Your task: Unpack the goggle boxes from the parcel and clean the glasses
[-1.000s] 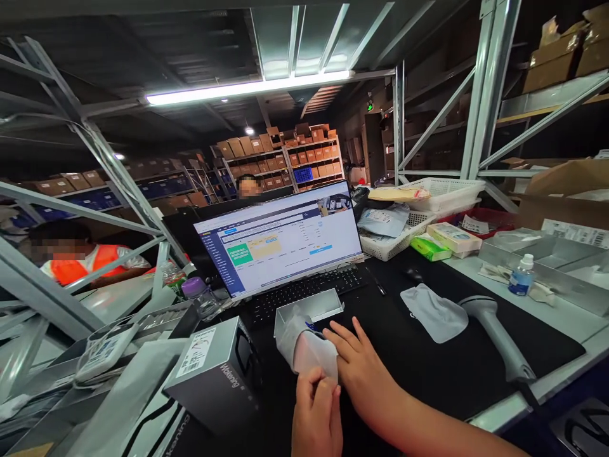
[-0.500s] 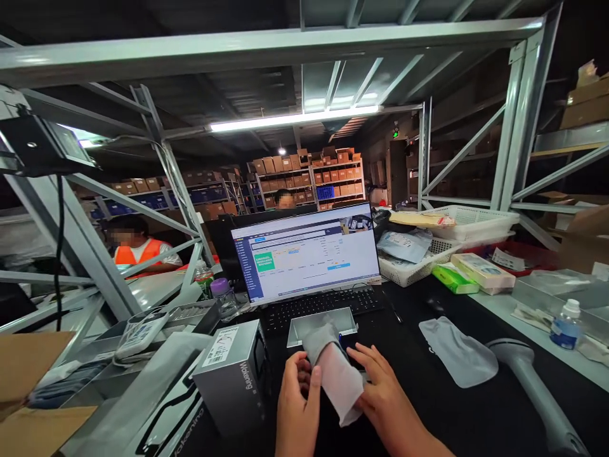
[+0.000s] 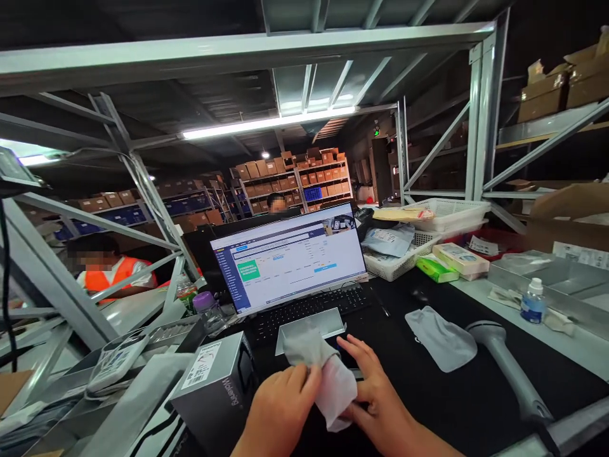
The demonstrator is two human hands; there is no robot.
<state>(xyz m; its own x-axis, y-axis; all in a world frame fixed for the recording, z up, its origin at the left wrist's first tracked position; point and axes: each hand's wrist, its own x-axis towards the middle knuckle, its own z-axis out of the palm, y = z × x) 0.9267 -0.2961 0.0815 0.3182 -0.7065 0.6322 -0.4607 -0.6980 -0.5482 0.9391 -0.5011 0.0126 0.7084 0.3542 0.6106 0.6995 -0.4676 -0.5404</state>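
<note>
Both my hands hold a small pale grey pouch (image 3: 328,374) above the black desk mat (image 3: 457,406). My left hand (image 3: 280,409) pinches its left side with fingers closed. My right hand (image 3: 375,393) grips its lower right edge, with the fingers partly stretched out behind it. Just beyond the pouch lies a shallow grey tray (image 3: 311,324), in front of the black keyboard (image 3: 309,304). A monitor (image 3: 290,257) with a web form stands behind. A grey box (image 3: 214,390) sits left of my left hand.
A second grey pouch (image 3: 440,339) and a handheld scanner (image 3: 507,368) lie to the right. White baskets (image 3: 438,219), flat boxes (image 3: 459,259) and a small bottle (image 3: 531,301) stand further right. Metal rack beams (image 3: 95,266) cross the left side. Two people sit behind the racks.
My left hand has slid up and over the pouch's left side, and the pouch now lies lower and more folded between both hands. The camera has shifted slightly to the right.
</note>
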